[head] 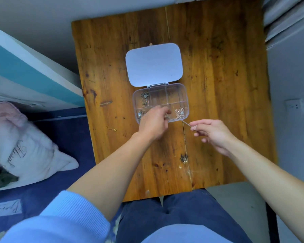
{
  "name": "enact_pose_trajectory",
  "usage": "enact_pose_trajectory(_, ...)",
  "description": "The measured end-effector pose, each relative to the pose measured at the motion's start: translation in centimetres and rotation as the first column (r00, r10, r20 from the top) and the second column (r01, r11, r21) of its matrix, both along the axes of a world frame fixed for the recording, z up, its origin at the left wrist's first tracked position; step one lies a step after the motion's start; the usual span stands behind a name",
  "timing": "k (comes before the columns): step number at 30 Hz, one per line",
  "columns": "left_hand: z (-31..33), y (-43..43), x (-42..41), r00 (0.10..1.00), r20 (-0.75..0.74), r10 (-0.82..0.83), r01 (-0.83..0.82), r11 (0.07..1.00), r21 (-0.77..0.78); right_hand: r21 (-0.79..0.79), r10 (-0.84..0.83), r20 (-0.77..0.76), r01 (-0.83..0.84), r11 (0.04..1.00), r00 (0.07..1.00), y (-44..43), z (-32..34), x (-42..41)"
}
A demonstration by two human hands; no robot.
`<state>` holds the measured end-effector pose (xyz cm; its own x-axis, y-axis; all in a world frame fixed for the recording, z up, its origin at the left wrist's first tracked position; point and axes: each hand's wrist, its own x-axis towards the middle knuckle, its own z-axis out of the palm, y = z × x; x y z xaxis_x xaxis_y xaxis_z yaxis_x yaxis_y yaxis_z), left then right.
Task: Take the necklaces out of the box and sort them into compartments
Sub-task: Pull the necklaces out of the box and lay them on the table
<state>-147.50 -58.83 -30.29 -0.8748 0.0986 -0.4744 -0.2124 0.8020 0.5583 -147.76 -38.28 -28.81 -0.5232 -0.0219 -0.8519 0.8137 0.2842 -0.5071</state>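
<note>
Resting on a knotted, varnished wooden tabletop (218, 85), a clear plastic box (186, 100) with rounded corners and thin dividers stands open, its frosted lid (154, 64) folded flat behind. Fine chain necklaces lie coiled in the far left, near left and near right compartments. The left hand (154, 123) reaches palm-down over the near rim, fingertips pinched inside the near middle compartment; what they grip is hidden. The right hand (212, 133), just off the near right corner, pinches a thin silver chain (186, 123) running taut into the near right compartment.
</note>
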Motion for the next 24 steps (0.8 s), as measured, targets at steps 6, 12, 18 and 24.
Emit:
enact_pose_trajectory(6,-1.1,2.1,-0.7,0.959,0.037,-0.282,0.284,0.951,-0.123,-0.107,-0.130,0.057,0.135,0.985,0.990,1.8,0.8,0.4)
enact_pose_trajectory(12,-0.9,1.6,-1.1,0.966,-0.067,-0.248,0.240,0.965,-0.109,-0.121,-0.157,0.071,0.165,0.979,0.985,2.6,0.9,0.8)
enact_pose_trajectory(18,0.9,-0.4,-0.3,0.984,-0.123,-0.129,0.130,0.991,-0.002,-0.060,-0.125,0.046,0.127,0.990,0.991,2.1,1.7,2.1)
enact_pose_trajectory(24,2.4,-2.5,1.1,0.987,-0.088,-0.131,0.130,0.991,-0.024,-0.038,-0.066,0.076,0.069,0.997,0.995,-0.5,2.2,3.4)
